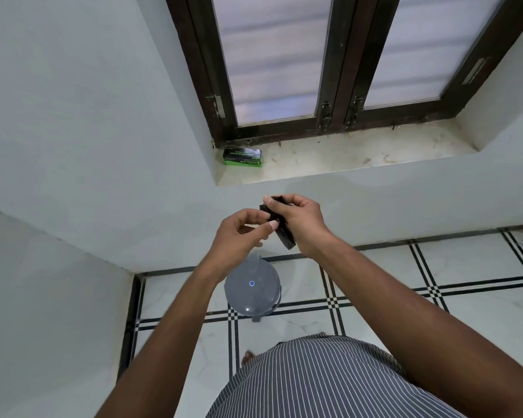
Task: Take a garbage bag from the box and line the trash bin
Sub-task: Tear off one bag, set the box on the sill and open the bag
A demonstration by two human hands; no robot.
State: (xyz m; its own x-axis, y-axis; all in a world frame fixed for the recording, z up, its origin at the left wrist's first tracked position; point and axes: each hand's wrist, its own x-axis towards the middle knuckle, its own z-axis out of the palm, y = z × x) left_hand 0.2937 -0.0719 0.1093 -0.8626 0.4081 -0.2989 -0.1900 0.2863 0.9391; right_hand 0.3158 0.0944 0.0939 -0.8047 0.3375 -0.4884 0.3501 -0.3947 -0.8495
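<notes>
A folded black garbage bag (287,236) is gripped in my right hand (299,221), held up in front of the wall below the window sill. My left hand (239,233) is beside it, and its thumb and fingertips pinch the bag's edge near the middle. The green and black garbage bag box (242,156) lies at the left end of the window sill (360,155). The grey trash bin (252,289), with its lid on, stands on the floor below my hands, close to the wall.
A dark-framed window (338,55) with frosted panes rises above the sill. The floor (405,297) is white tile with black grid lines. A wall corner juts out at the left (58,267). My striped shirt (314,381) fills the bottom of the view.
</notes>
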